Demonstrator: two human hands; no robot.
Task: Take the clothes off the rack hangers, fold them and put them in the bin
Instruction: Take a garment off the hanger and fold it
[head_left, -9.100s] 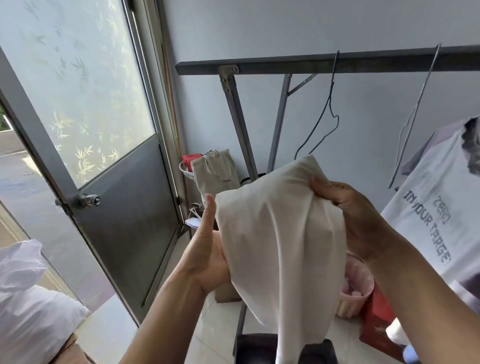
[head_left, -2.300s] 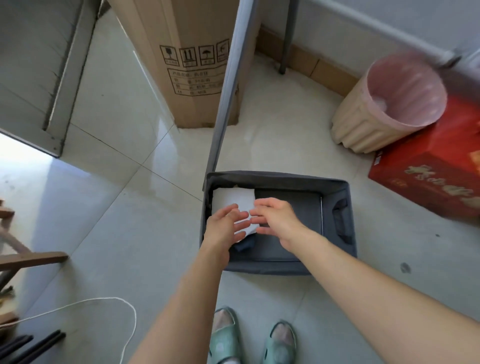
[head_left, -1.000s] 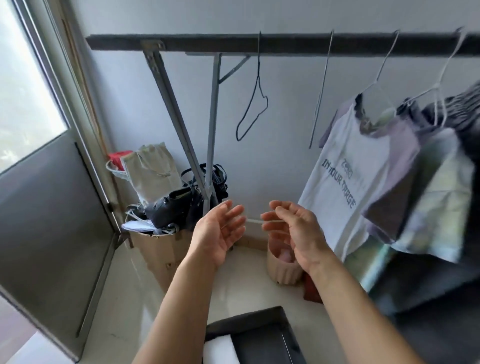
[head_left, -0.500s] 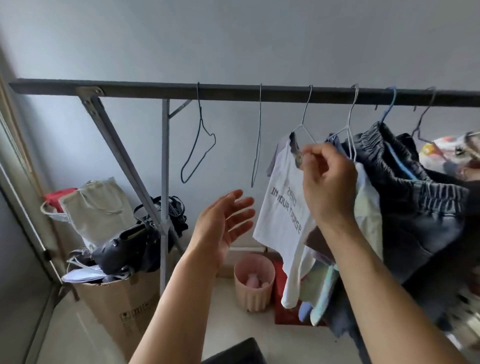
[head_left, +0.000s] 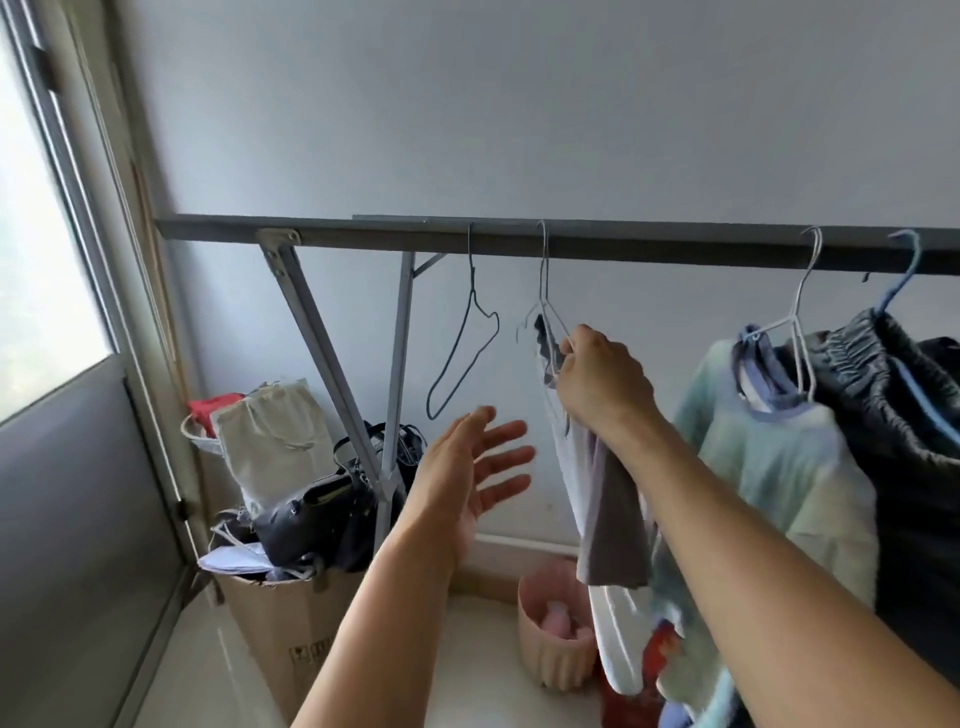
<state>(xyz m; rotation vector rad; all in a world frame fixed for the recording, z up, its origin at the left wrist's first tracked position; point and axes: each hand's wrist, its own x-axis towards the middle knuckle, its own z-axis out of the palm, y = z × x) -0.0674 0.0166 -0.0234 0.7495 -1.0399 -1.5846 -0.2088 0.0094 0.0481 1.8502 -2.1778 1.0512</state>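
- Overhead in the head view, a dark rack rail running left to right across the pale wall.
- Clamped in the right hand, fingers curled tight: the collar of a white T-shirt with grey sleeves, just where it meets its wire hanger, hook over the rail.
- Left of that shirt and lower, the left hand, palm turned right, fingers straight and spread, holding nothing, apart from the cloth.
- Farther left on the rail, a bare dark hanger.
- Right of the gripped shirt, a pale green tie-dye top on a white hanger; beyond it, dark elastic-waist trousers on a blue hanger.
- On the floor at left, by the rack's leg, an open cardboard box stuffed with a black handbag, papers and cords; behind it, a canvas tote beside a white basket with something red in it.
- Against the far wall, below the gripped shirt, a pink ribbed wastebasket with pink scraps inside, too blurred to name.
- At far left, a grey door.
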